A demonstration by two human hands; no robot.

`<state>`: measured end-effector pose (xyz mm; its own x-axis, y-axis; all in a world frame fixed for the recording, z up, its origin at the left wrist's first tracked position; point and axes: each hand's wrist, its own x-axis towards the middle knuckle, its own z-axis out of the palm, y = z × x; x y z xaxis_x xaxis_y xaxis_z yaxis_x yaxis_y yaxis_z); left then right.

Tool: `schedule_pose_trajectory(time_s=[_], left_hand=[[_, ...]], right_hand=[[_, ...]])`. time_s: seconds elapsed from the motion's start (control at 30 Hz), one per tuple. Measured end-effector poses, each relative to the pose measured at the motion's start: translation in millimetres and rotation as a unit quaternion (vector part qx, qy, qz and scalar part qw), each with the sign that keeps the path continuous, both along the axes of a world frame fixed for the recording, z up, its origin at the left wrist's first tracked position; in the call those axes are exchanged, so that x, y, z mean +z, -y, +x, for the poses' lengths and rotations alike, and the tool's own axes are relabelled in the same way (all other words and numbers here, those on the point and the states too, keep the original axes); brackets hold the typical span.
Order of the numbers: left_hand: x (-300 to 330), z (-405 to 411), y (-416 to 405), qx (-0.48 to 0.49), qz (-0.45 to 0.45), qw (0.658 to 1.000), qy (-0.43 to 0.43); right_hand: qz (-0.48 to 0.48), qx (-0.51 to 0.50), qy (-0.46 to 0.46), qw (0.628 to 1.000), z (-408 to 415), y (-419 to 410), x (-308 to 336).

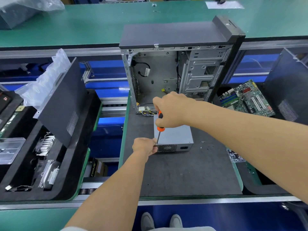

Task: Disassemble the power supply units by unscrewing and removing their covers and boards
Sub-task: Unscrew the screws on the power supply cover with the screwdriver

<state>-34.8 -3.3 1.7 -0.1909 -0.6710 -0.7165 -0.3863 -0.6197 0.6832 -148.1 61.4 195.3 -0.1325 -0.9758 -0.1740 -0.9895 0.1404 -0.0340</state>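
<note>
Green desk (83,27) is seen across the top, with a dark mat (183,172) on the near work surface. An open PC case (166,72) is stood upright at the mat's far edge, side panel off, metal bays and loose cables shown inside. A dark side panel (63,100) is propped tilted against a black foam tray (71,164) at left; plastic wrap (46,80) is bunched behind it. A green motherboard (246,99) is laid flat at right, beside the case. A box (95,168) is seen below the desk gap, "PRIME" readable on it. The silver PSU (175,135) is laid on the mat just in front of the case, vent grille and power socket faced toward the person; its label cannot be read. The right hand (171,110) is clenched round the orange-and-black handle of a screwdriver (160,125), shaft pointed down to the PSU's near-left top corner. The left hand (145,145) is curled against that corner, fingers pinched at the tip and PSU edge. Grey shoes (161,220) are seen at the bottom.
</note>
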Motion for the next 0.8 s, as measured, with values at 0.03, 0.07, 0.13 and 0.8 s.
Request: schedule_pose_trajectory(time_s=[0.03,0.07,0.13,0.8], left_hand=[[0,0,0,-0.001,-0.001,1.000,0.001],[0,0,0,-0.002,-0.001,1.000,0.002],[1,-1,0,-0.003,0.000,1.000,0.003],[1,0,-1,0.002,0.001,1.000,-0.007]], right_hand=[[0.000,0.000,0.005,1.000,-1,0,-1],[0.001,-0.001,0.023,1.000,-1,1,-1],[-0.003,-0.007,0.068,0.998,-2,2,1],[-0.006,0.065,-0.205,0.977,5,2,9]])
